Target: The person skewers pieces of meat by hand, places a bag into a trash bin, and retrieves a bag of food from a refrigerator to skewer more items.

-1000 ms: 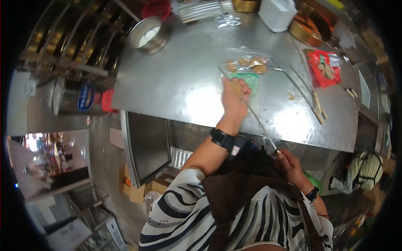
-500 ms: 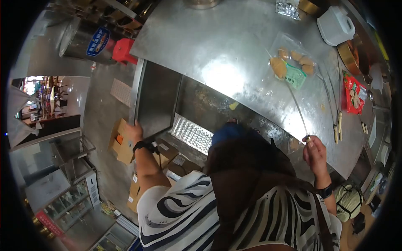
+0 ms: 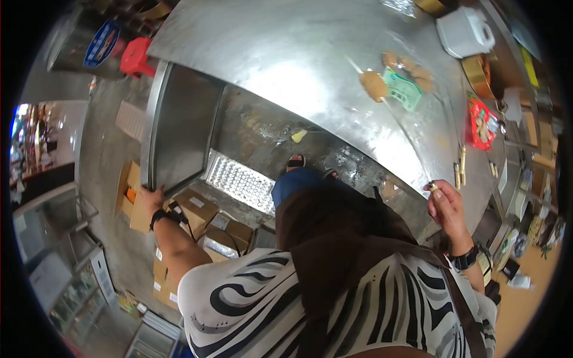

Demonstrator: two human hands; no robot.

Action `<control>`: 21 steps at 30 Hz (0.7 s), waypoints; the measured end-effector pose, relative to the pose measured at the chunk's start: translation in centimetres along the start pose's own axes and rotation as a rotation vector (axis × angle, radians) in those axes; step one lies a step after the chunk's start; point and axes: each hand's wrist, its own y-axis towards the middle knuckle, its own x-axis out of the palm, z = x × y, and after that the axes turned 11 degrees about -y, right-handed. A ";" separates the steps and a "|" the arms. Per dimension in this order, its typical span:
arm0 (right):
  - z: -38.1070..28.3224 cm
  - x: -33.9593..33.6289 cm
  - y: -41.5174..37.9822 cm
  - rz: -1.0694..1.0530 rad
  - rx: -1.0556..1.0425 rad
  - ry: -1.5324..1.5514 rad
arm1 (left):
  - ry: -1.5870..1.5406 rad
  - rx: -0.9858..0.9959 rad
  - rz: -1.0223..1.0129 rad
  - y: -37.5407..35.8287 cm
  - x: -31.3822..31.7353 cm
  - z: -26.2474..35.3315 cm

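Observation:
My right hand (image 3: 446,209) is closed round the handle end of a long thin skewer (image 3: 407,131). The skewer slants up over the steel table (image 3: 250,53), its far end at a round tan food piece (image 3: 373,86). More tan pieces (image 3: 415,73) lie beside a green packet (image 3: 403,89) in a clear bag. At the left, my left hand (image 3: 149,200) touches the lower edge of an upright steel panel (image 3: 185,122); its fingers are partly hidden, so its grip is unclear.
Cardboard boxes (image 3: 194,206) stand on the floor below my left arm. Wooden-handled tools (image 3: 462,166), a red packet (image 3: 481,122) and a white jug (image 3: 465,33) are at the table's right side. A red stool (image 3: 137,57) stands upper left. A perforated mat (image 3: 240,181) lies on the floor.
The view has shifted, so the table and boxes appear further left. Both sandaled feet now show. My right hand still holds the skewer, and my left hand remains at the panel's edge.

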 end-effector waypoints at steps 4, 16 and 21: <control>1.0 -0.1 -0.7 -0.052 0.040 0.007 | -0.153 0.055 -0.040 1.1 0.6 -1.8; 6.5 -0.6 -3.8 0.046 -0.026 0.258 | -0.146 0.276 -0.436 -15.1 4.2 12.0; 8.3 -0.6 -5.4 0.153 -0.063 0.262 | -0.298 0.432 -0.458 -22.0 5.9 24.2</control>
